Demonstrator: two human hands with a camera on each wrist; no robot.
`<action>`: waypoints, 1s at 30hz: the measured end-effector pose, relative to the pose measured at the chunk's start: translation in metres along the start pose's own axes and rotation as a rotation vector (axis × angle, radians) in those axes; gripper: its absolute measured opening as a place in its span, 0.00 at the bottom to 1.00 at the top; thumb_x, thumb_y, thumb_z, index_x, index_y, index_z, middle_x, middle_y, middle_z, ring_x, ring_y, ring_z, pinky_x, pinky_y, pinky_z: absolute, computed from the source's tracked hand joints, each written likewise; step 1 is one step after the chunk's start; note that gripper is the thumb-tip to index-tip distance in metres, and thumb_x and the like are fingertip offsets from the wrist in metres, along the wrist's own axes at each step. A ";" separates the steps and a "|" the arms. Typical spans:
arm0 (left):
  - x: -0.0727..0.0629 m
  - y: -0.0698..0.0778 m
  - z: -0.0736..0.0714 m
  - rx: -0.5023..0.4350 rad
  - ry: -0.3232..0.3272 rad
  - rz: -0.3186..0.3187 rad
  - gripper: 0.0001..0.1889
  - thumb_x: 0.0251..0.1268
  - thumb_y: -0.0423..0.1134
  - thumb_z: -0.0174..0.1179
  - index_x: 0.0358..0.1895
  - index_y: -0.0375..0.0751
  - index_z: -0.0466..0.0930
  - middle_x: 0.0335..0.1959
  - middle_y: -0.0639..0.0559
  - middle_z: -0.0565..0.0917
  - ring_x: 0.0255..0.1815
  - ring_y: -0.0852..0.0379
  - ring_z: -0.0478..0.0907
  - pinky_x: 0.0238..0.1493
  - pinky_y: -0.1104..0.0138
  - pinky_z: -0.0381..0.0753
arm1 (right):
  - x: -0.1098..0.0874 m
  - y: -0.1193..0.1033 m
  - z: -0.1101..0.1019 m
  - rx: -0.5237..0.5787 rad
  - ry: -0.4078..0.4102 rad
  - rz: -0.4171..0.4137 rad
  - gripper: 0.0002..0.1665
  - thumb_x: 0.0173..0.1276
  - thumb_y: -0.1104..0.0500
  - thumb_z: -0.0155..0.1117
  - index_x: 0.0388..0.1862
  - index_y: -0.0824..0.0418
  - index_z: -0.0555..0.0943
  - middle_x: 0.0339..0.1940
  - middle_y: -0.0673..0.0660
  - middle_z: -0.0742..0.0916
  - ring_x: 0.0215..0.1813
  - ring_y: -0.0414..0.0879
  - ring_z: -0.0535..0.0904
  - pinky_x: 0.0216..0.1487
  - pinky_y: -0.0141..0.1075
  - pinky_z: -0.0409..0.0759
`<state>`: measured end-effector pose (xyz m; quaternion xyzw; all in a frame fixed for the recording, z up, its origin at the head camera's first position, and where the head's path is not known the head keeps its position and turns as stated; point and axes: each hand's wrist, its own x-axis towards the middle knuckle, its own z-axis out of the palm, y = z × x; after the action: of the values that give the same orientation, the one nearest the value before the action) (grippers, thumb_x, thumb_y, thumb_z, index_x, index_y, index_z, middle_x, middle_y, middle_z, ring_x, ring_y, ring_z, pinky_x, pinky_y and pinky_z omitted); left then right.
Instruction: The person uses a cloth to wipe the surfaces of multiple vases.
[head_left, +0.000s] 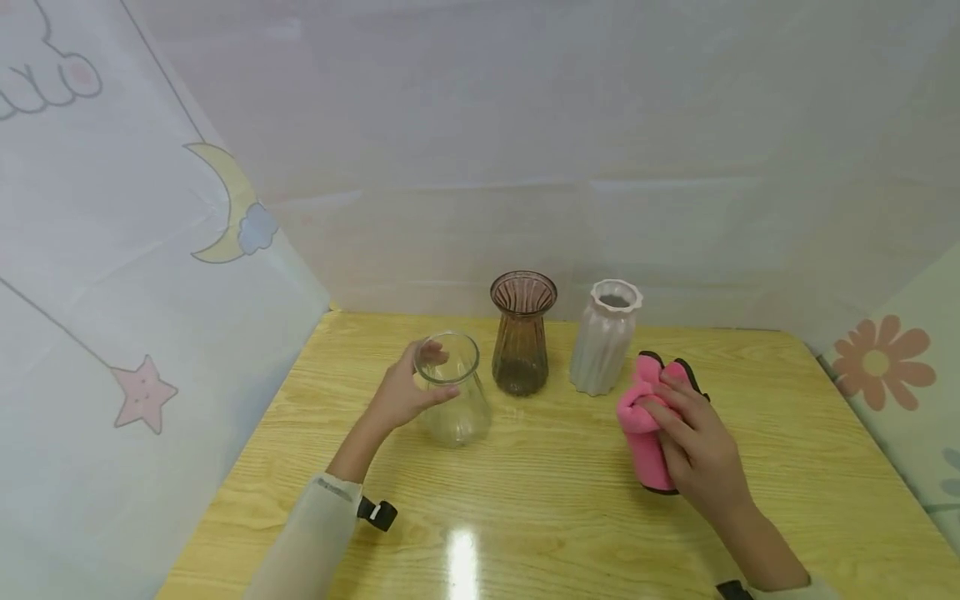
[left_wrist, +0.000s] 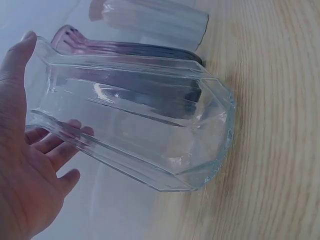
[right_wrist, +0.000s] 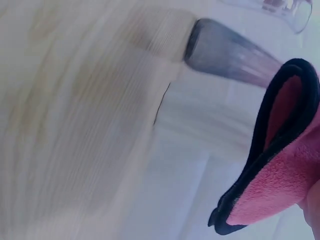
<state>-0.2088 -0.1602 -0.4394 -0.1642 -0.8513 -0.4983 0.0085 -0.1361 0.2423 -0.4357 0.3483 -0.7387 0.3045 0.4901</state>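
Head view: L hand [head_left: 405, 393] is holding the clear glass vase [head_left: 459, 417] by its neck, thumb in front, fingers round the back; vase is pointing mouth up at left-ctr of the worktop [head_left: 525, 508], can't tell if its base is touching. Purple-brown ribbed vase [head_left: 521, 354] is standing upright just right of & behind it, flared at the top; its bottom is looking darker, can't tell if that's contents or thick glass. White fluted vase [head_left: 602, 346] w/ wavy rim is standing next along; its inside is looking dark, so contents unclear. R hand [head_left: 699, 454] is clutching the pink cloth [head_left: 649, 457] w/ black trim, fingers bent over the bunched upper part, just beside the white vase on its near-right side. L wrist view: thumb is lying on one side of the clear vase's neck, fingertips showing at the other; purple-brown vase is showing thru the clear wall, white one beyond. R wrist view: folded cloth is taking up the right side, sliver of hand at the edge; purple-brown & white vases are standing past it, clear one partly showing in top corner.
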 end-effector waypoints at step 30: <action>-0.011 0.031 0.023 -0.040 -0.111 0.079 0.49 0.57 0.40 0.75 0.78 0.46 0.53 0.70 0.48 0.74 0.71 0.46 0.71 0.70 0.36 0.61 | 0.004 -0.058 0.088 0.025 -0.049 -0.162 0.15 0.80 0.58 0.55 0.44 0.61 0.89 0.47 0.67 0.89 0.52 0.67 0.83 0.66 0.51 0.76</action>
<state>-0.1856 -0.1296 -0.4269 -0.2252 -0.8331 -0.5047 -0.0221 -0.1351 0.1382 -0.4547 0.4202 -0.7160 0.2643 0.4907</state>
